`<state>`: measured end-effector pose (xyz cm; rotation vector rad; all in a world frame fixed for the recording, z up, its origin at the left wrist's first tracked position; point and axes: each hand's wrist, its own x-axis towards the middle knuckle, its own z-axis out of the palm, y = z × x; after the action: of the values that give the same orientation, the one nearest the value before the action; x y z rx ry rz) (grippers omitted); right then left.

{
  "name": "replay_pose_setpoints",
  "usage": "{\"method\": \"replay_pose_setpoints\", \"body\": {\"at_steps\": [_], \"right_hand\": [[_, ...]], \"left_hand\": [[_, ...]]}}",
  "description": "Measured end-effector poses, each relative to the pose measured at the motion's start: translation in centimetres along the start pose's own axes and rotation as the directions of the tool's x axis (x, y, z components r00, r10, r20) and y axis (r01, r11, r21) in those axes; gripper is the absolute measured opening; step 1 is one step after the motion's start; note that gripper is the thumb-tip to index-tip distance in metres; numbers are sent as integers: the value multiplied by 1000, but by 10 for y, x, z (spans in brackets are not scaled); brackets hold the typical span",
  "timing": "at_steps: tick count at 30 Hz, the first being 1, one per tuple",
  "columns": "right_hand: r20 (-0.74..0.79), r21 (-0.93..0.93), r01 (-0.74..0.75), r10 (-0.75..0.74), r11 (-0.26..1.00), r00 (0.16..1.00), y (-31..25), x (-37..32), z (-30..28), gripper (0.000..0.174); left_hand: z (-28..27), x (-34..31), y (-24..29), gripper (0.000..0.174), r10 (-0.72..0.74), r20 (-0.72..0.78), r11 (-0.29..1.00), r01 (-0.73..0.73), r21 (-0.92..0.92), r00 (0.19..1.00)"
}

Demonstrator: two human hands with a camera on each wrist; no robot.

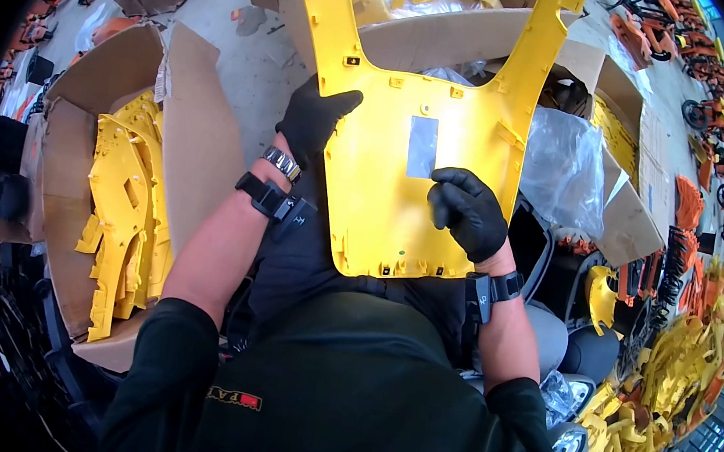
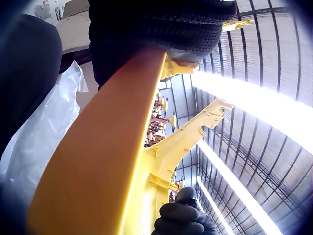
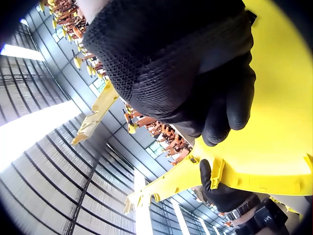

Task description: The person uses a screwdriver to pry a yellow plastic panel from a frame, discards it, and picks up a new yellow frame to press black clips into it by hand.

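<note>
Yellow panel [image 1: 415, 143] held up at the centre of the head view, forked arms running to the top edge. Gripped on its left rim by the left hand [image 1: 313, 119], black-gloved, thumb lying over the front face, fingers wrapped behind. Met just right of centre by the right hand [image 1: 468, 211], also gloved, fingers curled with tips at the lower right corner of a grey patch [image 1: 422, 147] on the panel; pinching or only touching, cannot tell. Seen from the left wrist as a broad yellow edge under the glove, right hand low in that frame. Seen from the right wrist with curled fingers against the yellow surface, left hand clasping the rim at bottom right. Flanked at left of the head view by a cardboard box [image 1: 78, 152] stacked with yellow parts [image 1: 122, 201]; at right by a clear bag [image 1: 563, 163]; at lower right by a heap [image 1: 672, 382] of yellow and orange pieces.
</note>
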<state>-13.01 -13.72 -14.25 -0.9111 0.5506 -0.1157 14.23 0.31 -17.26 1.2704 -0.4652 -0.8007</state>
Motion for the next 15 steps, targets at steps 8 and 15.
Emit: {"method": "replay_pose_setpoints", "body": {"at_steps": [8, 15], "right_hand": [[11, 35, 42, -43, 999, 999, -3, 8, 5, 29], [-68, -87, 45, -51, 995, 996, -6, 26, 12, 29]], "left_hand": [[1, 1, 1, 33, -7, -3, 1000, 7, 9, 1000], [3, 2, 0, 34, -17, 8, 1000, 17, -8, 1000]]}}
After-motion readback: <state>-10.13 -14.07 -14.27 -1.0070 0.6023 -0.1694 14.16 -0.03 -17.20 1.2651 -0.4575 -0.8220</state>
